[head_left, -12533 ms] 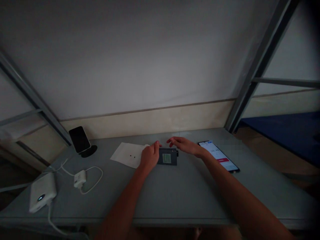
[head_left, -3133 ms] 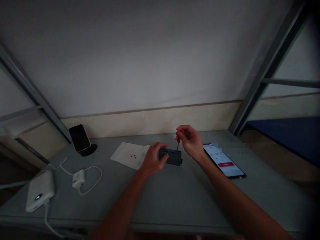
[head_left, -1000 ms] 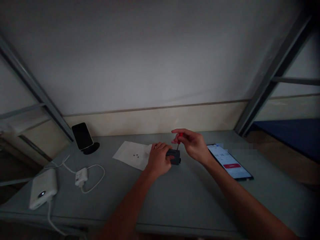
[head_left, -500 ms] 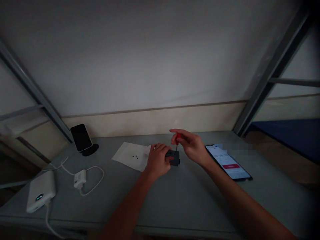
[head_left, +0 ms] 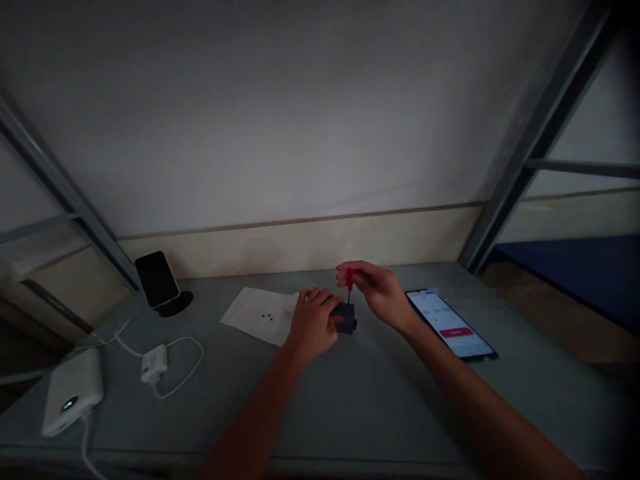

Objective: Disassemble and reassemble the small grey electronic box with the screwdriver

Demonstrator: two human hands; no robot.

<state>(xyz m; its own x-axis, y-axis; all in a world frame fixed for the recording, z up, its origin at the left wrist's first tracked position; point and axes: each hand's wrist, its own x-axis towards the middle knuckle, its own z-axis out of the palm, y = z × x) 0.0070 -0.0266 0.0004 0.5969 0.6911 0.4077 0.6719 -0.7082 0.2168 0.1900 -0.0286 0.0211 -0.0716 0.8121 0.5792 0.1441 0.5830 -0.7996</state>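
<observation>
Head camera showed me both forearms stretched forward over the grey worktop (head_left: 360,407); my left hand (head_left: 313,325) was curled down over the near end of the small dark box (head_left: 347,317), fingers wrapped on it and pressing it to the worktop near the middle; my right hand (head_left: 379,294) was raised just above the box, wrist bent, fingertips pinched shut on the red-handled screwdriver (head_left: 349,279), which stood upright with its shaft pointing down onto the box's top. Just left of the box lay a white paper sheet (head_left: 250,312) with a few dark specks (head_left: 267,316) on it; right of my right wrist a lit phone (head_left: 451,325) lay flat; further left a dark phone on a stand (head_left: 157,279) leaned by the wall, with a white charger plug (head_left: 153,363) and a white power bank (head_left: 67,401) near the front edge. My left hand hid most of the box; the light was dim, so I could not tell where the tip met it, nor what the specks were.
</observation>
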